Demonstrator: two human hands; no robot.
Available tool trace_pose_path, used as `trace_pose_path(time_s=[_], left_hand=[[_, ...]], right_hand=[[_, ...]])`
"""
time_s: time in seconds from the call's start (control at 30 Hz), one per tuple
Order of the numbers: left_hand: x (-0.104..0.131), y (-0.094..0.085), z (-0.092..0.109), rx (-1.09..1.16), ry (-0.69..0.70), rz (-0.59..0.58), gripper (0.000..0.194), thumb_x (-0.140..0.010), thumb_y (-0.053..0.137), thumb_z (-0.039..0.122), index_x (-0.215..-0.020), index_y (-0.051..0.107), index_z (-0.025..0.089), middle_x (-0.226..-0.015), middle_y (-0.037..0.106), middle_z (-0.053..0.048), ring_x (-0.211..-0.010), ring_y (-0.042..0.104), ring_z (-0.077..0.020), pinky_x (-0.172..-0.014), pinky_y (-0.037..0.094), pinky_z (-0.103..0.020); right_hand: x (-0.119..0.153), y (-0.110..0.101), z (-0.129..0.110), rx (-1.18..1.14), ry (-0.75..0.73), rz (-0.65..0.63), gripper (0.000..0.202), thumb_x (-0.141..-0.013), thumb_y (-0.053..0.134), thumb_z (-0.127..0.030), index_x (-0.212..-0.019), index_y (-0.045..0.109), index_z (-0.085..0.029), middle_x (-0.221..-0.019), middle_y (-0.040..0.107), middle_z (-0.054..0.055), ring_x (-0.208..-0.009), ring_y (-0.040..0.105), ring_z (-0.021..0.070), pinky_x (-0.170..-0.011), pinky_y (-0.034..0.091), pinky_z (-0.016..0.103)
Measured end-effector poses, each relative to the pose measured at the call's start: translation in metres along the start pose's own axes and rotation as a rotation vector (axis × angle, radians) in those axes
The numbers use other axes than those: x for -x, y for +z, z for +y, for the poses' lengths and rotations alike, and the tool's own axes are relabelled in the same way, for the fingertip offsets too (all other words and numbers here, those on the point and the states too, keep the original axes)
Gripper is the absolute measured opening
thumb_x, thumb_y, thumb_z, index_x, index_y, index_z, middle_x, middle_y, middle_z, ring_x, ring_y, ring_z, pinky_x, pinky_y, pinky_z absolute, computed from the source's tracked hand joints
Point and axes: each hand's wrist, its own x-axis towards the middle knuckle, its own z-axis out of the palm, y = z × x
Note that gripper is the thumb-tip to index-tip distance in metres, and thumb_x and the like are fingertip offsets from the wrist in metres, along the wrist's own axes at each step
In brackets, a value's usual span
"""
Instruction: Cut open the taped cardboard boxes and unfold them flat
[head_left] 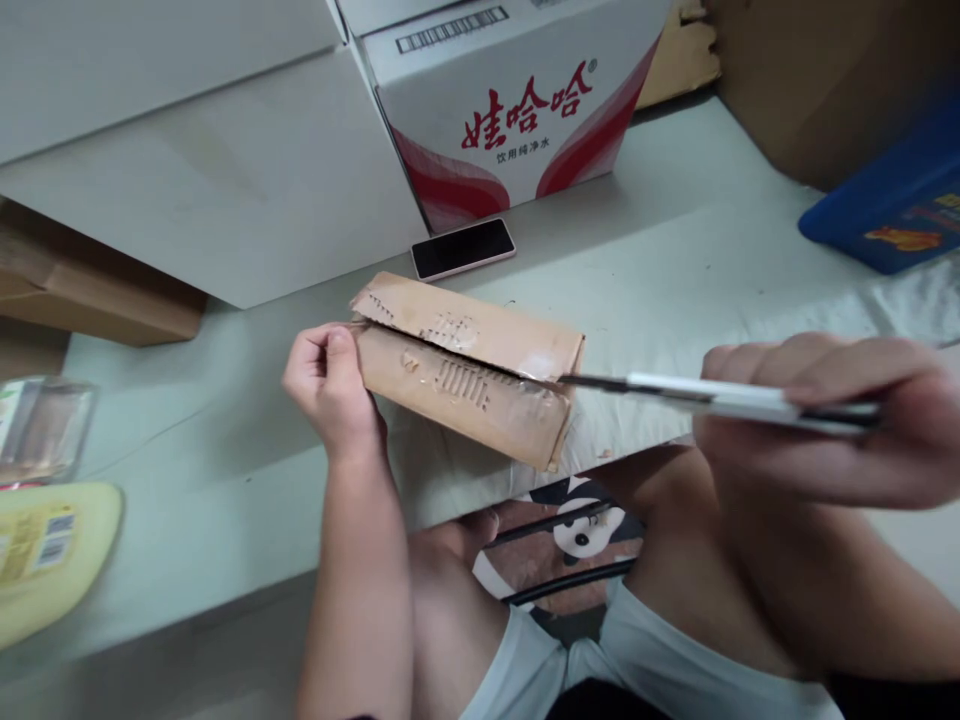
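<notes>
The left hand (330, 388) pinches the left end of the cardboard box (461, 385) between thumb and curled fingers. The right hand (832, 465) is wrapped around the knife (667, 389), blade at the seam. Box position: near the front edge of the table (225, 430).

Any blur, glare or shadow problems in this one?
In the head view, the right hand and the cutter look soft, probably motion blur; in the same view, glare sits on the cardboard box near its right end, soft shadows fall on the table, and the red lettering reads sharply.
</notes>
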Motion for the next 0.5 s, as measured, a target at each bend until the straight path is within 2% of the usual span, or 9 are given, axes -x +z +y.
trace_pose_path(time_s=[0.07,0.13,0.23,0.37,0.43,0.5], left_hand=[[-0.002,0.000,0.000,0.055,-0.066,0.032,0.029,-0.062,0.069,0.040,-0.068,0.051,0.018,-0.061,0.052,0.003,-0.058,0.047,-0.0106,-0.060,0.037,-0.027],[-0.005,-0.001,0.000,0.137,-0.101,0.077,0.033,-0.059,0.072,0.039,-0.068,0.050,0.018,-0.062,0.052,0.003,-0.059,0.049,-0.0106,-0.061,0.039,-0.027],[-0.009,-0.004,-0.003,0.305,-0.053,0.139,0.043,-0.058,0.080,0.043,-0.073,0.049,0.017,-0.071,0.057,0.001,-0.070,0.058,-0.0131,-0.071,0.048,-0.030],[-0.015,-0.009,-0.010,0.411,0.000,0.154,0.057,-0.059,0.084,0.055,-0.079,0.046,0.018,-0.081,0.058,0.001,-0.082,0.061,-0.0145,-0.081,0.052,-0.033],[-0.019,-0.014,-0.016,0.398,0.016,0.159,0.059,-0.063,0.080,0.062,-0.082,0.046,0.019,-0.084,0.058,0.001,-0.085,0.061,-0.0145,-0.084,0.054,-0.034],[-0.023,-0.022,-0.022,0.370,0.005,0.201,0.053,-0.071,0.074,0.062,-0.085,0.045,0.020,-0.084,0.058,0.002,-0.084,0.061,-0.0141,-0.086,0.054,-0.036]], right_hand=[[-0.002,0.000,0.011,-0.054,0.099,0.183,0.040,-0.092,0.055,-0.052,-0.062,0.060,-0.026,-0.042,0.041,-0.005,-0.028,0.035,0.0105,-0.029,0.029,0.029],[-0.001,0.005,0.026,-0.025,0.180,0.320,0.050,-0.096,0.046,-0.061,-0.064,0.061,-0.026,-0.041,0.037,-0.006,-0.027,0.033,0.0097,-0.027,0.025,0.027],[0.005,0.013,0.046,0.092,0.226,0.367,0.050,-0.095,0.048,-0.067,-0.076,0.066,-0.025,-0.046,0.047,-0.005,-0.033,0.049,0.0121,-0.031,0.035,0.026],[0.012,0.017,0.058,0.166,0.269,0.318,0.048,-0.099,0.039,-0.068,-0.092,0.062,-0.026,-0.057,0.060,-0.003,-0.046,0.063,0.0151,-0.043,0.049,0.028],[0.013,0.017,0.061,0.315,0.309,0.195,0.037,-0.099,0.046,-0.059,-0.097,0.062,-0.026,-0.070,0.068,0.000,-0.059,0.068,0.0166,-0.053,0.053,0.031],[0.014,0.016,0.067,0.521,0.354,-0.008,0.026,-0.094,0.059,-0.048,-0.103,0.065,-0.025,-0.087,0.074,0.005,-0.078,0.072,0.0207,-0.068,0.057,0.036]])
